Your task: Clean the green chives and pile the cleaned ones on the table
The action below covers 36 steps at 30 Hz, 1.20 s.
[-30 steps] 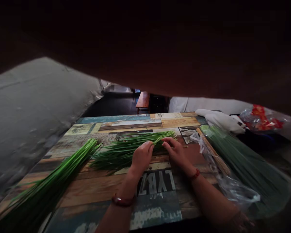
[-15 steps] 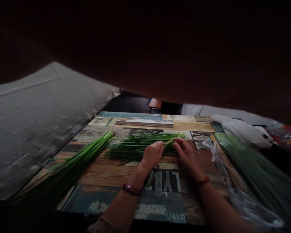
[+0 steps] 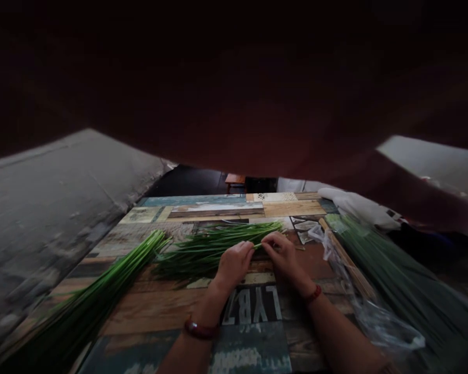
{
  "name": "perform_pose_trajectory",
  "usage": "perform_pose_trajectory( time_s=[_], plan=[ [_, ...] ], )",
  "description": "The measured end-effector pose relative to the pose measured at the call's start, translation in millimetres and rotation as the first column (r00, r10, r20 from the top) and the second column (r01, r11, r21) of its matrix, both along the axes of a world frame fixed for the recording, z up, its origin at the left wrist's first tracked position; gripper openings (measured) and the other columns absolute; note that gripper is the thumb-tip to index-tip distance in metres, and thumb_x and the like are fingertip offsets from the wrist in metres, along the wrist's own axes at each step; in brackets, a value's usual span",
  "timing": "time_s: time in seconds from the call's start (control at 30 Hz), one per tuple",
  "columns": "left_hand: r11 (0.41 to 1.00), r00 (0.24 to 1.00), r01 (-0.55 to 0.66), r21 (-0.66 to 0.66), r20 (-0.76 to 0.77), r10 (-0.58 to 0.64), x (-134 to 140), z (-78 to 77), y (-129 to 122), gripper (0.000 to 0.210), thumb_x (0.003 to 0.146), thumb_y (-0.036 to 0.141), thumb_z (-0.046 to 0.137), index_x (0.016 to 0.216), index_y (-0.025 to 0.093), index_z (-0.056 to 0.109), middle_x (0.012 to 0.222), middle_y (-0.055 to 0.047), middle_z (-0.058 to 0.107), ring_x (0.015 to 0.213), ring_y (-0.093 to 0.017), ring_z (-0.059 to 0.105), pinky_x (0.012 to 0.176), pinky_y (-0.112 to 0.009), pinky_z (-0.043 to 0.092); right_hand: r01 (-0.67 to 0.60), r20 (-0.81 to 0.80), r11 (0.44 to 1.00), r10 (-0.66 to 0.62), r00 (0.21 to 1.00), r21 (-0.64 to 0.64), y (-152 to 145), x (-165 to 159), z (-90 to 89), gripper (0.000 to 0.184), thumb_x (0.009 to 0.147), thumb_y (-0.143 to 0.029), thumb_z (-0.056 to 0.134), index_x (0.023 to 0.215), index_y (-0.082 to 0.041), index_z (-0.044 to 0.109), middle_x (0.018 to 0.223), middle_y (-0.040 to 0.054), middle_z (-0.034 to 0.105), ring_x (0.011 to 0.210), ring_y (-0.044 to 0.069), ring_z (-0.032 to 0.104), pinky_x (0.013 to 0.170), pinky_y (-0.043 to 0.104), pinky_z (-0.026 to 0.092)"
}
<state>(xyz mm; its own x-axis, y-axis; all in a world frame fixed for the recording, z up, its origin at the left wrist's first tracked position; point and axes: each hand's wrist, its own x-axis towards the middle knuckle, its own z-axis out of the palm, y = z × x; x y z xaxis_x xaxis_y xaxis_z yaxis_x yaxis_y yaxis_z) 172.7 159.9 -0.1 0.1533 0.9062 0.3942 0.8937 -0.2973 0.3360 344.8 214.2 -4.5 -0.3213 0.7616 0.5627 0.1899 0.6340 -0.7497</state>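
A loose pile of long green garlic chives (image 3: 210, 241) lies crosswise on the table, pale stem ends to the right. At its near edge, my left hand (image 3: 236, 262) is closed around a few chive stems. Close to its right, my right hand (image 3: 283, 255) pinches the pale ends of the same stems between thumb and fingertips. A short stretch of stem shows between the hands. A second bundle of chives (image 3: 117, 278) slants along the left side of the table, apart from both hands.
The wood-patterned table (image 3: 159, 306) stands by a rough grey wall (image 3: 70, 208). On the right lie more chives (image 3: 386, 265) in clear plastic, a wooden stick (image 3: 347, 259) and a white cloth (image 3: 359, 208). A stool (image 3: 235, 179) is beyond. Something dark covers the upper view.
My right fingers have closed to a pinch on the stem ends, nearer my left hand. The camera view has shifted, so the table and chives appear further left and slightly lower.
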Motion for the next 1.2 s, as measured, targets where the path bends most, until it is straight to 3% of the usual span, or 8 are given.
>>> perform_pose_trajectory(
  time_s=[0.23,0.5,0.63,0.73,0.97,1.2],
  plan=[
    [1.0,0.999,0.023,-0.02,-0.024,-0.023,-1.7,-0.8,-0.7,0.024,0.097,0.027,0.036,0.094,0.022,0.059,0.088,-0.003,0.066,0.084,-0.016,0.063,0.073,-0.026,0.045,0.026,-0.021,0.999,-0.025,0.999,0.022,-3.9,-6.3,1.9,0.014,0.09,-0.023,0.051,0.077,-0.02,0.057,0.08,0.0027,0.059,0.078,0.017,0.054,0.07,0.028,0.042],
    [0.994,1.0,0.007,-0.106,-0.021,-0.009,-0.1,2.5,0.1,0.024,0.097,0.029,0.036,0.089,0.022,0.059,0.085,-0.002,0.065,0.081,-0.015,0.062,0.069,-0.025,0.04,0.045,-0.155,0.983,-0.073,0.985,-0.18,-4.9,-11.8,-2.6,0.017,0.09,-0.032,0.05,0.08,-0.02,0.056,0.078,0.0006,0.056,0.076,0.015,0.052,0.068,0.026,0.04],
    [0.99,0.998,-0.045,-0.132,-0.038,0.041,-3.3,0.4,3.0,0.024,0.096,0.03,0.037,0.088,0.022,0.058,0.086,-0.002,0.066,0.08,-0.016,0.061,0.068,-0.025,0.039,0.072,-0.343,0.942,-0.19,0.92,-0.326,4.0,0.3,0.9,0.022,0.089,-0.038,0.05,0.075,-0.02,0.052,0.071,-0.0024,0.049,0.069,0.014,0.046,0.064,0.024,0.038],
    [0.99,0.998,-0.066,-0.129,0.002,0.066,-5.6,-2.5,5.4,0.024,0.097,0.031,0.037,0.092,0.023,0.058,0.09,-0.002,0.067,0.084,-0.015,0.061,0.07,-0.025,0.038,0.081,-0.39,0.929,-0.229,0.892,-0.36,9.2,9.4,2.5,0.024,0.088,-0.039,0.053,0.072,-0.02,0.05,0.069,-0.003,0.047,0.066,0.013,0.044,0.062,0.024,0.036],
    [0.987,0.997,-0.07,-0.143,0.0,0.071,-4.6,-3.4,5.6,0.022,0.096,0.031,0.037,0.087,0.023,0.056,0.083,-0.001,0.065,0.078,-0.014,0.059,0.066,-0.025,0.035,0.054,-0.271,0.964,-0.127,0.954,-0.261,4.7,8.5,-2.9,0.029,0.093,-0.039,0.045,0.074,-0.02,0.055,0.072,-0.0006,0.053,0.07,0.015,0.049,0.067,0.026,0.04],
    [0.986,0.997,-0.069,-0.154,0.013,0.071,-1.9,0.4,1.0,0.021,0.095,0.029,0.038,0.088,0.023,0.056,0.084,-0.001,0.065,0.078,-0.014,0.059,0.067,-0.024,0.035,0.181,-0.073,0.983,-0.184,0.98,-0.042,3.3,5.2,-6.0,0.019,0.093,-0.034,0.048,0.09,-0.02,0.06,0.092,0.0053,0.062,0.087,0.018,0.057,0.077,0.03,0.045]
  ],
)
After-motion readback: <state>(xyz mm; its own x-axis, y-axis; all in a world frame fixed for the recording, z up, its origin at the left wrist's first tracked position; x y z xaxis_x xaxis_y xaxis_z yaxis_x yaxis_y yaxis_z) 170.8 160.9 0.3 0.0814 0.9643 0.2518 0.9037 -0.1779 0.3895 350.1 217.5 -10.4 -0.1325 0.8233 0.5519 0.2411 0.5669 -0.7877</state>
